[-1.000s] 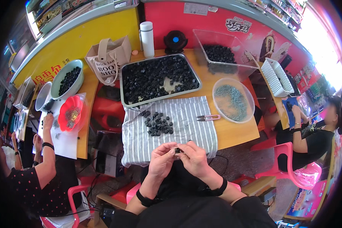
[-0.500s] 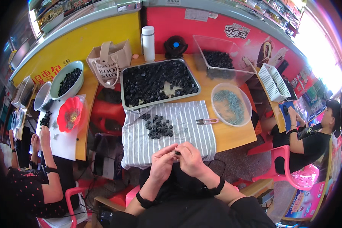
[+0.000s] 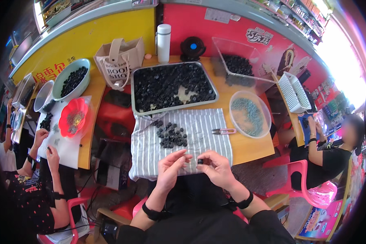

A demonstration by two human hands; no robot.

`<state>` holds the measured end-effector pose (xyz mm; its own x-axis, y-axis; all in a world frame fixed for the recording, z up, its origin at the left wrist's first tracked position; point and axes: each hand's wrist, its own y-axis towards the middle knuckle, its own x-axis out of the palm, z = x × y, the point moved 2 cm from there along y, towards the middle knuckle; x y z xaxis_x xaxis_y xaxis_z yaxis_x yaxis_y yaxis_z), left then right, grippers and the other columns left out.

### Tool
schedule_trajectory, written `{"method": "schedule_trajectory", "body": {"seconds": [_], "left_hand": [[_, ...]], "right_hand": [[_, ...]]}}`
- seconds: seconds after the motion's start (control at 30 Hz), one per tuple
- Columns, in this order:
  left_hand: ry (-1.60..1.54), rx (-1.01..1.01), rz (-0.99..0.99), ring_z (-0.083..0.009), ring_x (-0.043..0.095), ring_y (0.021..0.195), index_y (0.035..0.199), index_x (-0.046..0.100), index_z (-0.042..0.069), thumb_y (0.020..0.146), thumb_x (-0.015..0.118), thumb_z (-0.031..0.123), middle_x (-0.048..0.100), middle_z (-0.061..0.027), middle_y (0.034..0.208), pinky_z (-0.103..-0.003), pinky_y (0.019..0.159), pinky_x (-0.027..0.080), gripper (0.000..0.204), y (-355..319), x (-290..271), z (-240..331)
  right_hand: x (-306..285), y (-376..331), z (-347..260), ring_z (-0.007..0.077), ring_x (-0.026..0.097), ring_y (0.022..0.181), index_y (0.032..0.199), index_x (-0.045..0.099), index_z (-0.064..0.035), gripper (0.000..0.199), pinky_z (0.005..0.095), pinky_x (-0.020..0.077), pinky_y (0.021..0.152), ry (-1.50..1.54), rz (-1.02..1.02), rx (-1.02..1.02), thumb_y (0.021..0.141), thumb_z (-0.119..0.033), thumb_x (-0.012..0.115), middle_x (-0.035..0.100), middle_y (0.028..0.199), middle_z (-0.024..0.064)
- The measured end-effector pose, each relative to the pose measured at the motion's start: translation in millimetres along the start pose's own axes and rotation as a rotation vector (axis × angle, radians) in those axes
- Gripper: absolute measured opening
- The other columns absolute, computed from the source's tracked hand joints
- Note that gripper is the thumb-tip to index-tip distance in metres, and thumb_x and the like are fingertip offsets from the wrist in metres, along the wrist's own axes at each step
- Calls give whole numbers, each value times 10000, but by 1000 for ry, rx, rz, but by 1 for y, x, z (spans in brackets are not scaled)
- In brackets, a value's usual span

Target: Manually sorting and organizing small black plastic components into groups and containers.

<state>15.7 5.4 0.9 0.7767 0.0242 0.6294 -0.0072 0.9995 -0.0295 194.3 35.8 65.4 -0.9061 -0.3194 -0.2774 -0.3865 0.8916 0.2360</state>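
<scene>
My right hand (image 3: 218, 167) pinches a small black round piece (image 3: 200, 161) between thumb and fingers, just over the near edge of a grey striped cloth (image 3: 199, 130). My left hand (image 3: 171, 167) is close beside it, fingers curled with the fingertips near the piece; whether it holds anything I cannot tell. A pile of the same black pieces (image 3: 171, 134) lies on the cloth ahead of my hands. Behind it stands a metal tray (image 3: 134, 90) full of black pieces.
Small snips (image 3: 223, 131) lie on the cloth's right edge, by a clear round bowl of bluish bits (image 3: 250, 115). A clear bin (image 3: 236, 65), white bottle (image 3: 164, 42), paper bag (image 3: 118, 62) and black fan (image 3: 192, 47) stand behind. Other people sit left and right.
My hands have drawn slightly apart, the left a little lower. The view has shifted a bit; the piece stays in my right fingers.
</scene>
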Motion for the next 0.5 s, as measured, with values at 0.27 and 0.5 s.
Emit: {"method": "schedule_trajectory", "body": {"seconds": [0.27, 0.5], "left_hand": [[148, 145, 129, -162, 675, 934, 1221, 648, -41, 978, 586, 35, 731, -151, 1030, -259, 798, 490, 262, -1, -15, -2], [87, 192, 207, -147, 672, 861, 1145, 672, -42, 979, 584, 16, 728, -130, 956, -257, 758, 505, 196, 4, -19, -7]], "right_hand": [[-142, 154, -36, 146, 652, 768, 1223, 554, 38, 373, 272, 518, 677, 282, 342, 12, 877, -8, 687, 677, 918, 76], [-91, 155, 19, 142, 660, 777, 1098, 660, -14, 218, 286, 516, 654, -43, 75, 43, 880, 6, 662, 685, 908, 40]]}}
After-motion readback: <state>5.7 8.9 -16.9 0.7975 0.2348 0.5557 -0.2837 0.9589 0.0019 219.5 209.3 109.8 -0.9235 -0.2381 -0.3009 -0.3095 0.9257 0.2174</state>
